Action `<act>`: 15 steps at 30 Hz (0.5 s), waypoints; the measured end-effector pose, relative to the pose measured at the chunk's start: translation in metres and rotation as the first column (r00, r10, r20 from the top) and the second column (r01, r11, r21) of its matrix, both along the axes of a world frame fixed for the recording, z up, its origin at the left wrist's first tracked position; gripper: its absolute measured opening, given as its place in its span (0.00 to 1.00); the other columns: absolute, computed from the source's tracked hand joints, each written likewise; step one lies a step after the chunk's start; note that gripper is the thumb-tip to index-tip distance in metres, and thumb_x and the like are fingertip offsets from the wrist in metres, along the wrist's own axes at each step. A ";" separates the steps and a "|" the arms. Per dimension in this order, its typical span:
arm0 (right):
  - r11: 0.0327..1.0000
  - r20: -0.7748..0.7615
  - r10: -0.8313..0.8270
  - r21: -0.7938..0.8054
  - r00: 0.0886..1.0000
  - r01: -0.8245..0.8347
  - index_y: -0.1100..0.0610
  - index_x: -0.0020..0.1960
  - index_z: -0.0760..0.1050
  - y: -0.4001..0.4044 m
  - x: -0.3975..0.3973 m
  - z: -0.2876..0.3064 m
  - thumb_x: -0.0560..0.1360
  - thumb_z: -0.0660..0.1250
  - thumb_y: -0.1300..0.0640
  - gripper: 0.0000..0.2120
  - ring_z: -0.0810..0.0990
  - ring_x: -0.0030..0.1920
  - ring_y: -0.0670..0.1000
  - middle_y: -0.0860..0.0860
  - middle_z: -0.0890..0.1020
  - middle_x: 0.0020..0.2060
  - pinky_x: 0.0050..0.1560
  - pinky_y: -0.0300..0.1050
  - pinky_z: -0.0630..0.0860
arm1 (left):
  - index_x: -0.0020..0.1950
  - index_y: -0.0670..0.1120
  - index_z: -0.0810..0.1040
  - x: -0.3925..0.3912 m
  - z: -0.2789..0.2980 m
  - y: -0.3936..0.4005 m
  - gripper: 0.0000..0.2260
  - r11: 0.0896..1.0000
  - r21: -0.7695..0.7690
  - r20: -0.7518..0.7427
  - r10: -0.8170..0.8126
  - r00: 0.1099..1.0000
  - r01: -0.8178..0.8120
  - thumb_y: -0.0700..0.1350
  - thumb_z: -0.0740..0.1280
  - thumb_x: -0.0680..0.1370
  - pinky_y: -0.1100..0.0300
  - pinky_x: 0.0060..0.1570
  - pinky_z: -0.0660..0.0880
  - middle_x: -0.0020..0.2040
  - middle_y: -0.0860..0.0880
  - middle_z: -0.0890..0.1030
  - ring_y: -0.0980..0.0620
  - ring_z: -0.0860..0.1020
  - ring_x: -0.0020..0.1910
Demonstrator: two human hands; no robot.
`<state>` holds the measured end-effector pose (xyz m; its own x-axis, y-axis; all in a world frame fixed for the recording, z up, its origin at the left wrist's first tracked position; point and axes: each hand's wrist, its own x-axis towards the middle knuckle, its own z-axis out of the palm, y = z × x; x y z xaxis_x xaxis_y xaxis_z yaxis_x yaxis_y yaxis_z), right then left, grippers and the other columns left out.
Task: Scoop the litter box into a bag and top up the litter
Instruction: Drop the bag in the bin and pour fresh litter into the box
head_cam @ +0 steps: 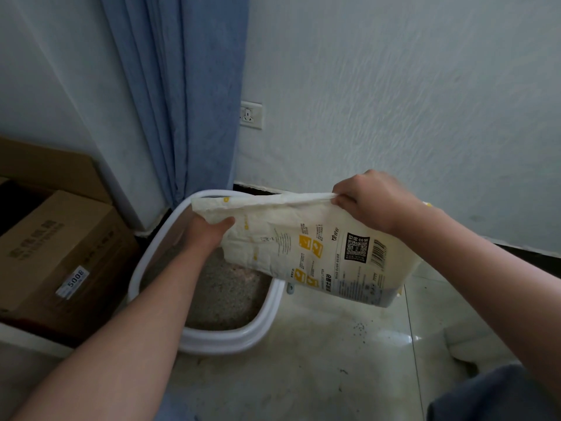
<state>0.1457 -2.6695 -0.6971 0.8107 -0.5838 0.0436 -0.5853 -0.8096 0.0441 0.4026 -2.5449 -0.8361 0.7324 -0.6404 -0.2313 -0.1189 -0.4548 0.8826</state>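
White walls meet at a corner hung with a blue curtain (pixel 182 95). Cardboard boxes (pixel 57 253) stand at the left beside the white litter box (pixel 230 337) of grey litter (pixel 227 296). Above it, the left hand (pixel 209 230) grips the litter bag (pixel 318 247) from beneath; the right hand (pixel 370 200) pinches its upper edge.

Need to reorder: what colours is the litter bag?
Cream litter bag with yellow squares; head view.
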 end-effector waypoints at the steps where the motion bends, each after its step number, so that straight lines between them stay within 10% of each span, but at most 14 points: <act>1: 1.000 0.005 -0.003 0.001 1.000 0.003 0.55 0.37 0.71 -0.001 -0.001 0.000 0.79 0.59 0.52 0.14 0.72 0.34 0.55 0.48 0.73 0.28 0.34 0.46 0.67 | 0.72 0.43 0.71 0.000 0.000 -0.001 0.28 1.000 0.002 0.003 0.000 1.000 0.000 0.50 0.73 0.74 0.56 0.61 0.68 0.69 0.43 0.75 0.44 0.73 0.66; 15: 1.000 0.012 -0.013 -0.021 1.000 0.013 0.54 0.36 0.70 -0.003 -0.008 0.007 0.79 0.59 0.51 0.14 0.72 0.34 0.53 0.48 0.73 0.29 0.34 0.46 0.68 | 0.71 0.39 0.70 -0.006 -0.006 -0.015 0.28 1.000 -0.009 -0.061 0.014 0.998 -0.014 0.46 0.74 0.75 0.63 0.56 0.63 0.70 0.41 0.72 0.45 0.71 0.68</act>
<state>0.1375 -2.6727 -0.6903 0.8025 -0.5930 0.0657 -0.5963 -0.8009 0.0542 0.3965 -2.5602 -0.8419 0.7261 -0.6326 -0.2694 -0.0588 -0.4475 0.8924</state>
